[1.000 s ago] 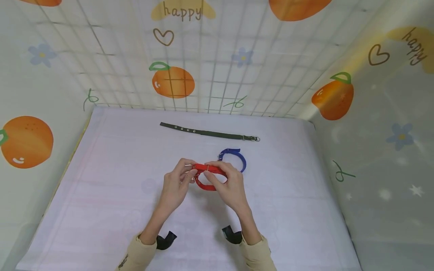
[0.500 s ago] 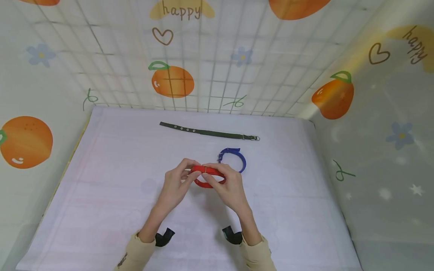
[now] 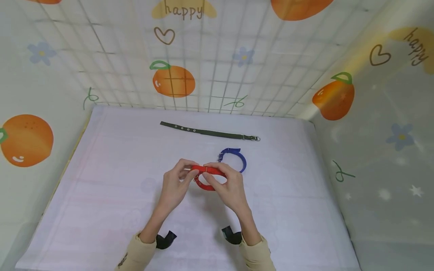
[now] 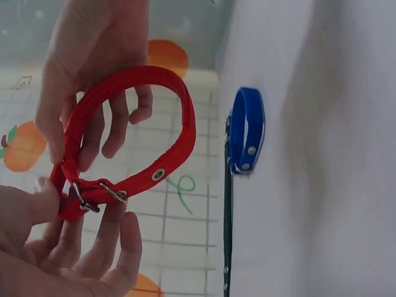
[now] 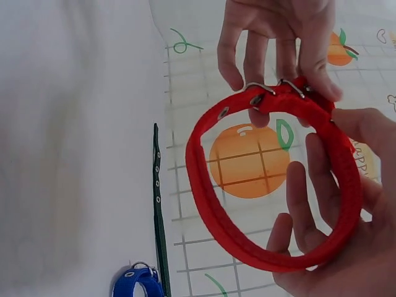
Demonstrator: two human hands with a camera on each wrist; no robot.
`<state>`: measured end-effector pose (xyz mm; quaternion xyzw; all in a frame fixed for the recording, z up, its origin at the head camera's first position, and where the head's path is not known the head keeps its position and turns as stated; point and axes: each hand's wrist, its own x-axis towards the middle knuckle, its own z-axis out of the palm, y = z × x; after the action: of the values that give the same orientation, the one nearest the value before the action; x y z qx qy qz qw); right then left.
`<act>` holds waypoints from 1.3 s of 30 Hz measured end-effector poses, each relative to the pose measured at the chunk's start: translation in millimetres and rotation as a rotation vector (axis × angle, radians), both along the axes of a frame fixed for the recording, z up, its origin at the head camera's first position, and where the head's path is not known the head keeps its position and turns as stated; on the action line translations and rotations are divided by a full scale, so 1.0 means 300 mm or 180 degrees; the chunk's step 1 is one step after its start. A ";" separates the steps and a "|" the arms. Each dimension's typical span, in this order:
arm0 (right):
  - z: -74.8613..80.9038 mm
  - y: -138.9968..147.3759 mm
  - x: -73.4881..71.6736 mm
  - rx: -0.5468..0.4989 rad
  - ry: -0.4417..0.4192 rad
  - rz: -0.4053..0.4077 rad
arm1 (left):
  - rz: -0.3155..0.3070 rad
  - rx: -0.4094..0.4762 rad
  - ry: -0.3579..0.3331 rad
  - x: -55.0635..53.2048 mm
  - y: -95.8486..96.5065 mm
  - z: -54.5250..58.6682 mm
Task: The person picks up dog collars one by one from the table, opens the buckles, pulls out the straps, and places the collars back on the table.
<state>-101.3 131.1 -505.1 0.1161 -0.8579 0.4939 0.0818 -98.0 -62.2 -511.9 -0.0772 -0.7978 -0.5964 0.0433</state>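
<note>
Held up above the table is a red collar (image 3: 205, 186), buckled into a loop, with a metal buckle, a ring and eyelets showing in both wrist views. My left hand (image 3: 174, 185) pinches it beside the buckle (image 4: 85, 199), thumb on the outer face. With thumb and fingers, my right hand (image 3: 231, 186) grips the strap on the other side of the small metal keeper. In the right wrist view the red loop (image 5: 213, 219) hangs round and unflattened between both hands. Just behind my right hand lies a blue collar (image 3: 243, 162), also closed into a loop.
A dark green collar (image 3: 217, 133) lies stretched out flat across the back of the white table (image 3: 101, 195). A printed curtain with a wire grid (image 3: 217, 75) behind it rises along the table's rear edge, with printed walls on both sides.
The red collar tilts slightly in my hands, its loop narrowing and then widening again. My left hand shifts a little. The blue and green collars stay put.
</note>
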 end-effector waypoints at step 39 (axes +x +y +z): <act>-0.001 0.005 0.000 -0.0262 -0.0067 0.0109 | -0.0205 0.0359 -0.0436 -0.018 -0.003 0.002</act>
<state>-101.2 132.5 -505.5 0.1221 -0.8355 0.5313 0.0690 -103.3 -63.0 -511.2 -0.0592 -0.7612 -0.6453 -0.0263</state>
